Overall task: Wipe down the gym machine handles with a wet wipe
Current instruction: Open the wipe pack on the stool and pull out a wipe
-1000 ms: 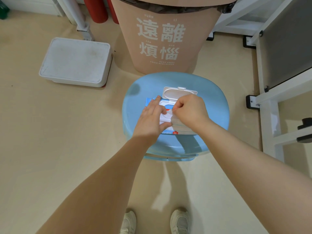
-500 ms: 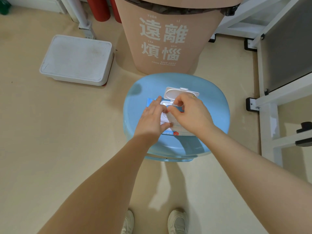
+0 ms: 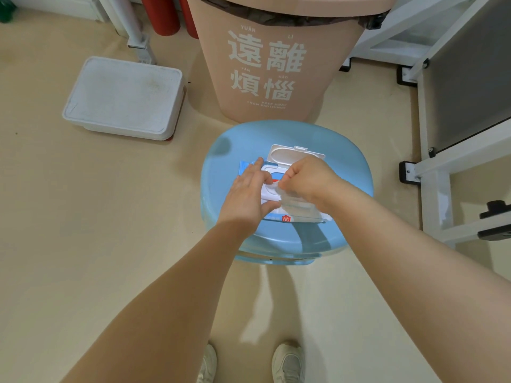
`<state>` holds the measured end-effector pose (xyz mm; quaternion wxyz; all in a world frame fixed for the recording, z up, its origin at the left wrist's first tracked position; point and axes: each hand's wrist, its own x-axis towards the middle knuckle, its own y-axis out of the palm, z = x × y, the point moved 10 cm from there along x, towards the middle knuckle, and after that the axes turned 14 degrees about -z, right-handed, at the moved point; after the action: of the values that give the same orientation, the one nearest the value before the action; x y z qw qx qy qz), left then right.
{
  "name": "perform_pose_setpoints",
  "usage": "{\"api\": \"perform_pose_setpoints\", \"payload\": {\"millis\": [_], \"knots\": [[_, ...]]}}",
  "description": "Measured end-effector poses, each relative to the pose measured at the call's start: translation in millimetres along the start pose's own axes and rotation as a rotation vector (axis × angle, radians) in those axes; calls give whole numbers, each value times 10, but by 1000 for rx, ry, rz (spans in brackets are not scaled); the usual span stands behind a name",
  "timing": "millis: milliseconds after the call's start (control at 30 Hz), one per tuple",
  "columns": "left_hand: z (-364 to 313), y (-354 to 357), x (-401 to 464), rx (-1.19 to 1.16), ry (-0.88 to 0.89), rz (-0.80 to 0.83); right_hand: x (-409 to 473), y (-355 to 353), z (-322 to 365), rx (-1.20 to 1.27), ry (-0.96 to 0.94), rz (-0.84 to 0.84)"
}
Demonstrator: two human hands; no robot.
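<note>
Flat blue-and-white wet-wipe pack (image 3: pixel 293 217), white flip lid open at 12 o'clock, lay on round blue plastic stool (image 3: pixel 345 167) | left hand (image 3: pixel 249 194) pressed pack, fingers straight | right hand (image 3: pixel 307 181) pinched translucent seal flap (image 3: pixel 297 207).

Light: bright, even, indoor | Shadows: soft, faint, forearm shadows fall on the beige floor (image 3: pixel 83 244) below the blue stool (image 3: pixel 345 161) | Glare: none obvious | Focus: mostly sharp | Distortion: wide-angle bending at edges, white frame (image 3: pixel 431 194) leans.
</note>
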<state>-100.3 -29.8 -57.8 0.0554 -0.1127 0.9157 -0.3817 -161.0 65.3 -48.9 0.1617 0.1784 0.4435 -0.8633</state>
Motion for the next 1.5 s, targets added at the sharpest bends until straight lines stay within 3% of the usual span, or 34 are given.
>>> {"api": "perform_pose_setpoints", "payload": {"millis": [167,300,467,600,667,867,1033,1133,1233,1300,1400,1500], "knots": [[2,1,-3,3,-4,10,-244,-201,8,421,-70,190],[-7,-2,4,32,-2,18,-378,-435,-103,909,-31,194],[-32,22,6,150,-13,70,-402,-541,-251,692,40,-122],[-58,15,1,228,-32,109,-525,-905,-14,466,-222,-394],[-73,-4,-4,248,-33,110,-631,-1074,82,468,-306,-473],[-100,-23,7,321,-106,145,-777,-1348,33,577,-295,-569],[-140,31,5,372,-130,175,-734,-1354,-133,624,-141,-593],[-230,-42,12,381,-60,83,-624,-1082,-231,376,-52,-411],[-483,-92,-41,350,243,-52,-543,-703,-346,98,-16,-166],[-567,-46,-115,391,417,-100,-530,-566,-274,-183,-116,-70],[-583,-6,-125,429,481,-133,-552,-471,-82,-662,-339,-78],[-567,20,-104,506,479,-94,-578,-536,137,-627,-407,-148]]}}
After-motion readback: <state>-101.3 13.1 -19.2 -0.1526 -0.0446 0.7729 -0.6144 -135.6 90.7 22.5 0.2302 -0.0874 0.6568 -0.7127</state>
